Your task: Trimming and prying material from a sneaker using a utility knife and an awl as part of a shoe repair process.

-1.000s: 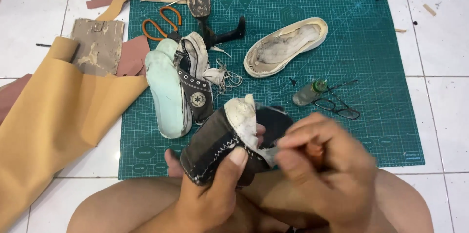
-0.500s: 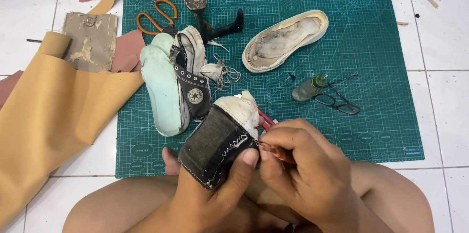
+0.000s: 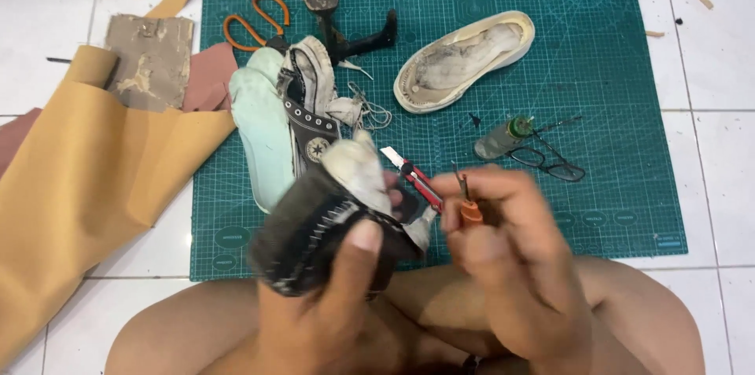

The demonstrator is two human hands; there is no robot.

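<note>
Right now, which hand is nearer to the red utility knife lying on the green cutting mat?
Right. The right hand, holding an orange-handled awl, sits just beside the red utility knife. The left hand is lower left of it, gripping the dark shoe upper.

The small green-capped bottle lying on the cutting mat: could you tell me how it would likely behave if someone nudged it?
The bottle lies on its side on the green mat, so a nudge across its length would probably roll it. It looks small and slim, likely light. The spectacles close beside it might stop it.
</note>
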